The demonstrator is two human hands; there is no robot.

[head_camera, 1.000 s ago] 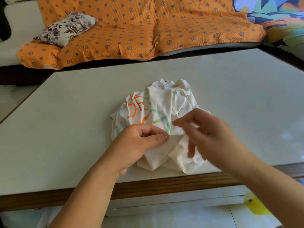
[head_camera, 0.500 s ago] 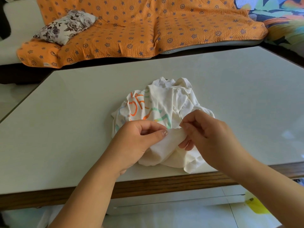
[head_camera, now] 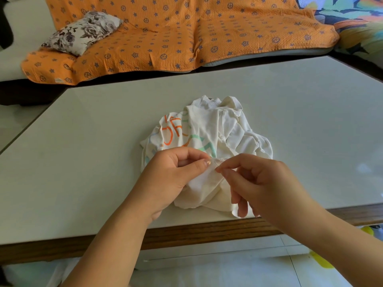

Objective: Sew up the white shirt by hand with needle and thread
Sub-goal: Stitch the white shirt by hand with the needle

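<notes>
In the head view, the crumpled white shirt (head_camera: 209, 129) lies at the centre of the frame, on the table (head_camera: 83, 162) near its lower edge. The left hand (head_camera: 172, 175) pinches a raised fold of the shirt between thumb and forefinger, as it did a second ago. The right hand (head_camera: 263, 183) has changed. Its fingers were loose over the cloth, then closed against the fold, and now thumb and forefinger clamp a thin needle (head_camera: 217, 163) just beside the left thumb. The thread is too fine to see. A stitch is probably being worked through the fold, so sewing is under way.
</notes>
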